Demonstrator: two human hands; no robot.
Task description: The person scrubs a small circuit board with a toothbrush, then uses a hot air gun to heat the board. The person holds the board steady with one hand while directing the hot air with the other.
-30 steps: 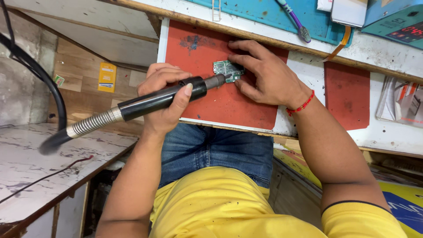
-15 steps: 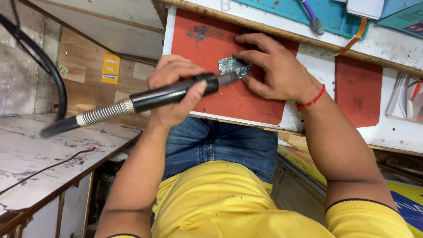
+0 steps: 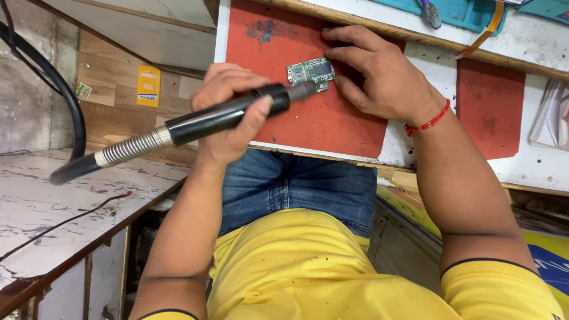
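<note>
I see my left hand (image 3: 228,115), at centre left of the frame, wrapped in a closed grip round a black rotary handpiece (image 3: 228,115); the fingers fold over the top of the barrel and the thumb presses along its near side. The handpiece runs slantwise from lower left to upper right, with a silver coiled spring sleeve (image 3: 127,148) at its rear leading into a black flexible shaft (image 3: 71,169) that trails off over the marble-patterned counter at the left. Its metal nose touches the lower edge of a small green circuit board (image 3: 310,72), which lies flat on the red mat (image 3: 320,118) in the upper middle of the frame. My right hand (image 3: 385,80) comes in from the right and rests on the mat just beside the board, fingers spread, their tips touching the board's right edge and pinning it down rather than closed around it. A red thread band (image 3: 428,122) circles that wrist. The mat lies on a white desk (image 3: 409,148), with a second red mat (image 3: 489,106) to the right and a teal tray (image 3: 468,12) along the top edge.
</note>
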